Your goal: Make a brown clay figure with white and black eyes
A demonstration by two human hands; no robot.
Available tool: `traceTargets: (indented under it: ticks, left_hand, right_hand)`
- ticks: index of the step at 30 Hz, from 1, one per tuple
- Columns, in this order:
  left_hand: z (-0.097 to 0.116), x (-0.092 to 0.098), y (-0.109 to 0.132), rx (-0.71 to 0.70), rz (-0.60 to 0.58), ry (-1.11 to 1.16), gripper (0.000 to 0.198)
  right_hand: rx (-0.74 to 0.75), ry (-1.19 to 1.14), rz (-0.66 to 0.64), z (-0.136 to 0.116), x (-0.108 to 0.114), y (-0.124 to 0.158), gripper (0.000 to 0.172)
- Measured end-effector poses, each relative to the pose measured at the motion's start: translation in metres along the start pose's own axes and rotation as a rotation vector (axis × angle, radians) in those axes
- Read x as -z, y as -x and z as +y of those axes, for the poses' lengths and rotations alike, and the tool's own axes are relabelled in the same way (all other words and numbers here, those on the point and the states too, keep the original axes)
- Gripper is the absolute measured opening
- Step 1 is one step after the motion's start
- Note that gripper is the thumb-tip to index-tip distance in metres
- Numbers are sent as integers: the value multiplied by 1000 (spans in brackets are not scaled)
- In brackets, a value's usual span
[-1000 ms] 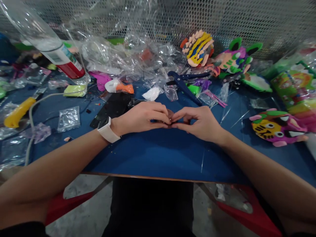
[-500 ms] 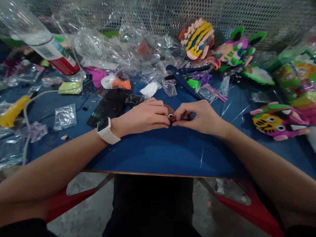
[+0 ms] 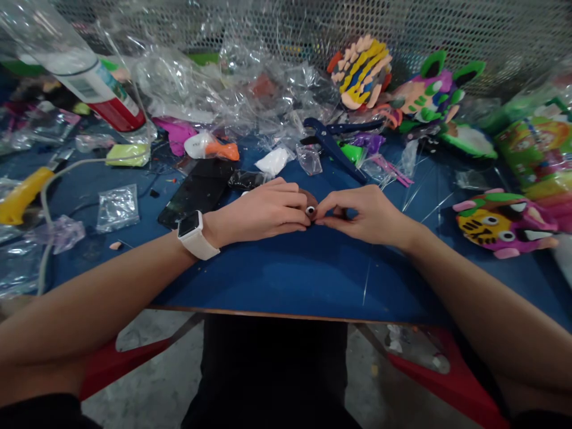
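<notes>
My left hand (image 3: 263, 210) and my right hand (image 3: 363, 213) meet at the middle of the blue table (image 3: 286, 274). Between their fingertips sits a small brown foam piece (image 3: 309, 205) with a white googly eye on it. The left hand's fingers are curled over the piece's left side, with a white watch (image 3: 193, 233) on that wrist. Thumb and forefinger of the right hand pinch the piece's right edge. Most of the piece is hidden by the fingers.
A black phone (image 3: 196, 192) lies left of my hands. Blue pliers (image 3: 333, 152), small plastic bags, a glue bottle (image 3: 96, 89) and a yellow glue gun (image 3: 22, 196) crowd the back and left. Colourful foam masks (image 3: 500, 223) lie at the right and far back.
The brown piece with its googly eye has come into sight between my fingertips; a second ago the fingers covered it. Both hands stayed in place.
</notes>
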State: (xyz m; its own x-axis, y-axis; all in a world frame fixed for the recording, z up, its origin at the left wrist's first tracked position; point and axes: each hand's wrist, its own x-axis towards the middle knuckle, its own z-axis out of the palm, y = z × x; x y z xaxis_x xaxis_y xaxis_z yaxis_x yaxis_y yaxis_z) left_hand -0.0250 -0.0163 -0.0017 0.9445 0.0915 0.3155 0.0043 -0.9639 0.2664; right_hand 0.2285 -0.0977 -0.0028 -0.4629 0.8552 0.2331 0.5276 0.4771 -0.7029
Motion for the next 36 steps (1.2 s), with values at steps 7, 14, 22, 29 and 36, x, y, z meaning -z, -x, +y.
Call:
traceTargets:
  ticks: [7,14,22,29,36]
  left_hand:
    - [1,-3,-1,-6,7,-110,23]
    - [3,-2,-2,13,1,-107,22]
    - [4,-2,-2,5,14,-70,16]
    - [11,-5,-3,54,37,-128,19]
    - [20,-10,-5,118,75,-164,18]
  right_hand:
    - [113,93,-9,1,2,0,6]
    - [173,148,-5,0,4,0,6]
    - [208,196,-22,-3,4,-2,8]
    - [207,238,-14,-2,2,-1,8]
    - [223,232,-25,0,2,0,9]
